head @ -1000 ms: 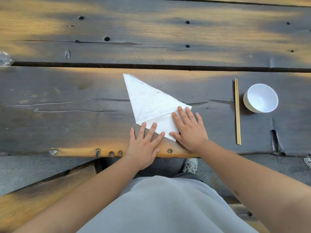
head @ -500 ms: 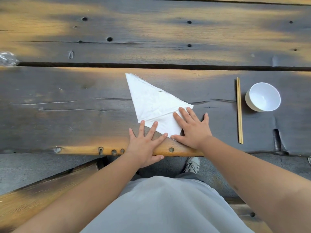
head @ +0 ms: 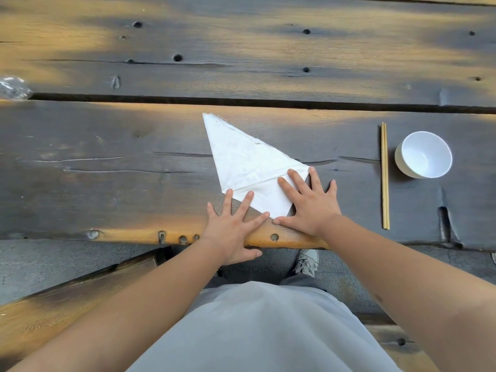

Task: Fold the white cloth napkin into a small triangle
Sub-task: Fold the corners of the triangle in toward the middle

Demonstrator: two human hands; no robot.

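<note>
A dark, weathered wooden table (head: 107,162) fills the upper two thirds of the frame, split by a long black gap between its planks and dotted with knot holes. Along the bottom, a grey garment covers the person's lap, with a wooden bench (head: 67,304) at lower left and a grey sneaker (head: 306,261) on the stone floor below the table edge. The white cloth napkin (head: 247,159) lies flat at centre frame, folded into a long triangle whose sharp tip points to the upper left, a crease running across its lower part. The left hand (head: 230,229) lies flat with fingers spread, fingertips resting on the napkin's lower-left edge. The right hand (head: 311,205) is flat too, fingers splayed, pressing the napkin's lower-right corner. At right sits a white bowl (head: 424,154), with chopsticks (head: 385,175) just left of it. Crumpled clear plastic (head: 13,87) shows at the far left edge. No writing is readable anywhere.
</note>
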